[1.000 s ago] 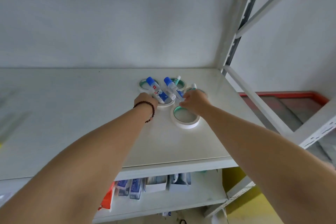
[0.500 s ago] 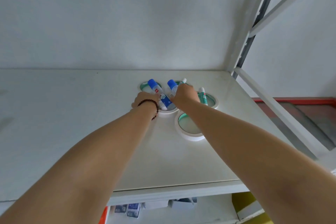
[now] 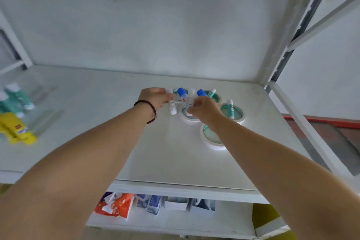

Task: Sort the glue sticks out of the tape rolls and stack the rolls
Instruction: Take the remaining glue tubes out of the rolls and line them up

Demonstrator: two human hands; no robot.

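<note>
On the white shelf (image 3: pixel 97 122), toward its far right, both hands are working among a cluster of tape rolls with glue sticks lying across and inside them; the left hand (image 3: pixel 155 98) is pinching a small white glue stick (image 3: pixel 172 107) at its upper end, so that the stick is hanging just left of the rolls, apparently being carried clear of them; the right hand (image 3: pixel 204 111) is curling its fingers round another white stick (image 3: pixel 190 104) over the middle roll (image 3: pixel 190 118), probably lifting it out of the ring, though motion blur is making the exact grip hard to read. Two blue-capped sticks are still lying beyond the hands: one (image 3: pixel 182 94) leaning over the far left roll (image 3: pixel 178 96), the other (image 3: pixel 201 92) beside the far roll (image 3: pixel 215 97), where a green-labelled stick (image 3: pixel 211 93) is also resting. Another green-labelled stick (image 3: pixel 230 108) is sitting across the right roll (image 3: pixel 236 115); the nearest roll (image 3: pixel 211 142) is lying flat with nothing visible in it, partly under the right forearm. No rolls are stacked yet, so the sorting is looking early; taking one stick in each hand is likely speeding up the clearing. At the far left, blurred yellow bottles (image 3: pixel 17 130) and green-and-white bottles (image 3: pixel 15 97) are standing well apart from the work.
</note>
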